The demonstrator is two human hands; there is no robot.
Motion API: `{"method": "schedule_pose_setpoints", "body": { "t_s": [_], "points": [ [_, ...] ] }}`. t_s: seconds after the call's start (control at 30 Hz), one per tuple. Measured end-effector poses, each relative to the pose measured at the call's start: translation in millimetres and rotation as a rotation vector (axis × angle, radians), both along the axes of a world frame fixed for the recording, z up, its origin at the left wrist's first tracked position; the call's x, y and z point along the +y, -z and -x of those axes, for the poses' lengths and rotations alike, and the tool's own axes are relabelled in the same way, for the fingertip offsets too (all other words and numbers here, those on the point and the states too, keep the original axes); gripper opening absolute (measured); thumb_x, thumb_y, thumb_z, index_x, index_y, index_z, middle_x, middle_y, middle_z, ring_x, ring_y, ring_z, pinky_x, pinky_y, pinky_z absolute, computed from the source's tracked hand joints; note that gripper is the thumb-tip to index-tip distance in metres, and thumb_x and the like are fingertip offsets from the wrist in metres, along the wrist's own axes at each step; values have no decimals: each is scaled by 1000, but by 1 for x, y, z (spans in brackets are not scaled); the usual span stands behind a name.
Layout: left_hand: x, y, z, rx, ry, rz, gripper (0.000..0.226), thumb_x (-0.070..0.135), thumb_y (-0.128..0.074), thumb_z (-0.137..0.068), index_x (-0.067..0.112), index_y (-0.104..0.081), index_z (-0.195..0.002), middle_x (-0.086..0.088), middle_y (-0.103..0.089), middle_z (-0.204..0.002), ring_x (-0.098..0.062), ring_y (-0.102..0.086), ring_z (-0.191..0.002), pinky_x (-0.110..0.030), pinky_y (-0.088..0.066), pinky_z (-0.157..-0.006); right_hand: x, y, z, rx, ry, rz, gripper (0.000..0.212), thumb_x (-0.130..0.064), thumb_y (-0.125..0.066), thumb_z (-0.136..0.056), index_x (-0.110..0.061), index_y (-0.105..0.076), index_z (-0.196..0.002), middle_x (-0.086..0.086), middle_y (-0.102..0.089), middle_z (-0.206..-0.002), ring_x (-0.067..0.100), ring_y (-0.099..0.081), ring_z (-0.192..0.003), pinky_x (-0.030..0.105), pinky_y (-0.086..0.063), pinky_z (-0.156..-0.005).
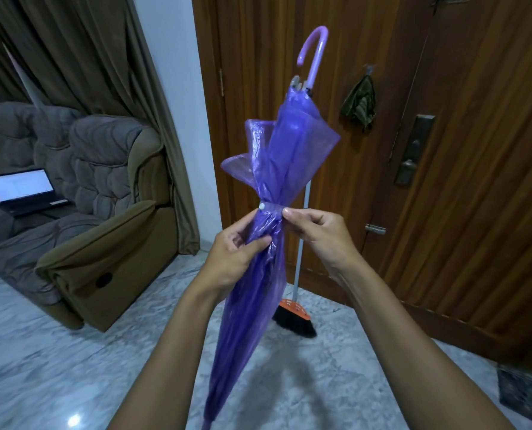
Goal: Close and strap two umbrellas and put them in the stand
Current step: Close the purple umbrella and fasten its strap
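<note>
I am watching both hands working at the middle of the purple umbrella (292, 156), which is being held up in front of the wooden door (444, 150), slanting, with its pale hooked handle (315, 57) pointing up and its tip running down out of the bottom edge of the view. The canopy is lying folded in against the shaft, and the strap (274, 208) is sitting wrapped round it, cinching the plastic, with a small white snap (262, 207) showing at its left end. The loose canopy edges above the strap are flaring out in a few folds.

The left hand (236, 256) is gripping the bunched canopy just under the strap, its thumb lying across the front of the fabric. The right hand (319, 232) is pinching the right side of the strap between thumb and fingertip, the other fingers curling in behind.

Behind the umbrella I am seeing a broom (295, 318) leaning against the door, its bristles resting on the marble floor (72, 367), and a dark cloth (359, 103) hanging on the door. Off to the left a brown armchair (103, 181) is standing before a curtain (88, 57), with an open laptop (22, 187) glowing beside it
</note>
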State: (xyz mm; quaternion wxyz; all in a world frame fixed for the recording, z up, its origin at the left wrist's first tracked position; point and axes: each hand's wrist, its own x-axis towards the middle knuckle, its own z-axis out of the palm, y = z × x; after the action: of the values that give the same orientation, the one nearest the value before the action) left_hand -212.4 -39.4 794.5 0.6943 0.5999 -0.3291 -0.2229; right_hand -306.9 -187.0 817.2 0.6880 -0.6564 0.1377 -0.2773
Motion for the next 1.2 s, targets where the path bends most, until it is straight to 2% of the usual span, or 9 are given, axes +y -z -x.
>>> {"method": "schedule_pose_setpoints", "body": {
  "t_s": [0.23, 0.37, 0.5, 0.6, 0.73, 0.87, 1.0, 1.13, 1.2],
  "points": [
    [6, -4, -6, 205, 207, -13, 53, 14, -72, -81, 28, -60, -130, -17, -65, -123, -26, -69, -99, -39, -55, -92, 13, -4, 2, 14, -36, -110, 10, -19, -71, -90, -11, -75, -92, 5, -77, -87, 15, -70, -79, 27, -56, -67],
    [6, -8, -11, -182, -119, -307, 52, 48, -80, -69, 45, -62, -118, -7, -54, -126, -28, -59, -115, -43, -51, -99, 15, 1, -6, 17, 156, 40, 12, -19, -74, -87, -15, -74, -76, 3, -74, -75, 14, -69, -71, 46, -60, -78],
    [4, -14, -3, -426, -133, -296, 45, 24, -66, -88, 32, -56, -131, 3, -60, -119, -11, -62, -103, -40, -50, -99, 21, 7, -15, 8, 266, 0, 11, -23, -77, -83, -14, -77, -77, 3, -78, -77, 18, -74, -74, 50, -61, -80],
    [6, -18, 0, -421, 3, -393, 71, 41, -66, -79, 39, -38, -144, 5, -56, -127, -8, -60, -110, -36, -49, -101, 23, 11, -19, 22, 326, -18, 14, -26, -79, -82, -14, -76, -76, 3, -78, -78, 17, -74, -74, 49, -61, -78],
    [5, -12, 8, -523, -83, -393, 76, 32, -74, -82, 39, -33, -146, 13, -58, -116, -1, -60, -100, -7, -46, -80, 29, 13, -17, 39, 282, 44, 14, -25, -71, -89, -17, -76, -78, -2, -77, -76, 12, -74, -73, 36, -61, -71],
    [8, -3, 3, -353, -111, -242, 62, 23, -69, -88, 36, -42, -143, 12, -65, -119, -4, -65, -103, -19, -54, -85, 29, 8, -11, -20, 119, -23, 19, -15, -60, -98, -5, -75, -102, 3, -78, -91, 8, -74, -81, 25, -60, -67],
    [12, 3, 0, -25, 0, -38, 60, 14, -70, -87, 24, -48, -142, 0, -68, -124, -13, -68, -105, -28, -54, -85, 25, 9, -10, -57, -28, -188, 17, -12, -60, -97, -5, -75, -100, 3, -78, -87, 7, -72, -79, 24, -60, -72],
    [11, 6, 7, 158, 95, 140, 56, 8, -68, -85, 16, -52, -139, -9, -69, -119, -16, -69, -90, -25, -56, -76, 25, 9, -11, -82, -92, -348, 23, -14, -64, -94, 2, -72, -108, 15, -76, -100, 16, -71, -84, 26, -61, -74],
    [11, 7, 7, 211, 140, 168, 51, 6, -64, -89, 16, -53, -138, -12, -69, -112, -15, -69, -79, -25, -57, -70, 25, 11, -13, -49, -40, -287, 26, -20, -67, -93, 1, -73, -108, 14, -76, -97, 16, -71, -78, 28, -59, -69]
  ]
}}
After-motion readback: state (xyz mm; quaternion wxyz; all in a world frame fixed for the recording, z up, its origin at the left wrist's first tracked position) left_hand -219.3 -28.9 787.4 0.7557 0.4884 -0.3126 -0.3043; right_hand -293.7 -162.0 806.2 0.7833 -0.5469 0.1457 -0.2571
